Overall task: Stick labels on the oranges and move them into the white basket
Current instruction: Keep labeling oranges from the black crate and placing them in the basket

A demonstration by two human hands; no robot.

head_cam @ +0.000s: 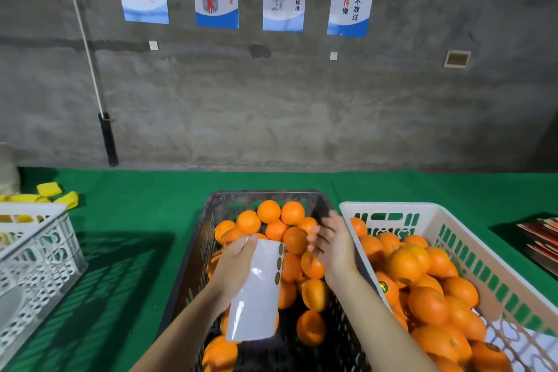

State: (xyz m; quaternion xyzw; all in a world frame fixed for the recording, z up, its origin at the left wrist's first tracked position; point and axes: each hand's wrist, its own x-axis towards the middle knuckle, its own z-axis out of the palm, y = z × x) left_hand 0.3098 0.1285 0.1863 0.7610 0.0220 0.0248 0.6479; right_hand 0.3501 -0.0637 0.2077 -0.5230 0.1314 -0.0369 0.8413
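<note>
A black basket in the middle of the green table holds several oranges. To its right stands the white basket, also full of oranges, one bearing a round label. My left hand holds a curled white label sheet over the black basket, with round stickers along its right edge. My right hand hovers over the black basket's right side, fingers spread and blurred, holding nothing that I can see.
Another white lattice crate stands at the left with yellow pieces behind it. Red-edged flat items lie at the right edge. A grey wall with posters rises behind the table.
</note>
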